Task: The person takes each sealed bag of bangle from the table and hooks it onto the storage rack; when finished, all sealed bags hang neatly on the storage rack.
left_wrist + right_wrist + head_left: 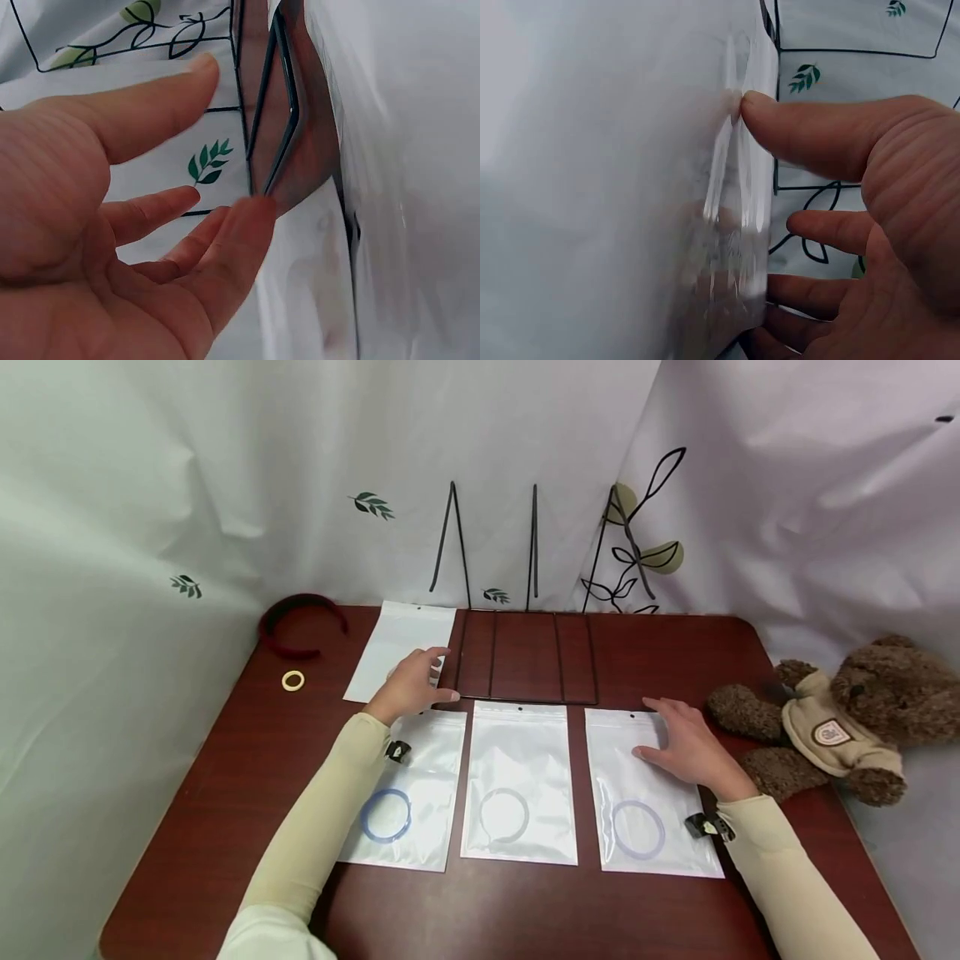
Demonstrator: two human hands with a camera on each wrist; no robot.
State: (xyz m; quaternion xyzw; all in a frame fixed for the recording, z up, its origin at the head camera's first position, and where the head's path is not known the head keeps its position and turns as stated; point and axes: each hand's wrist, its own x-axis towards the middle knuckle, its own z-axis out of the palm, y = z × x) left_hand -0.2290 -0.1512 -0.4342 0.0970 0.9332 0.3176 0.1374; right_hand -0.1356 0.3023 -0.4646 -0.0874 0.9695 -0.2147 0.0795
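Three white zip bags lie in a row: the left bag (435,752) with a blue ring in it, the middle bag (517,752) with a pale ring, the right bag (618,760) with a lavender ring. My left hand (408,687) is above a fourth white bag (401,631), near the front left corner of a black wire rack (525,700); its fingers are spread and hold nothing. Over the top right part of the right bag hovers my right hand (690,747), thumb and fingers apart. In the right wrist view its thumb tip is at the bag's surface; contact is unclear.
A dark red headband (288,652) and a small yellow ring (293,681) lie at the back left of the brown table (540,910). A brown teddy bear (832,727) in a beige top sits at the right edge. White patterned cloth (300,485) hangs behind.
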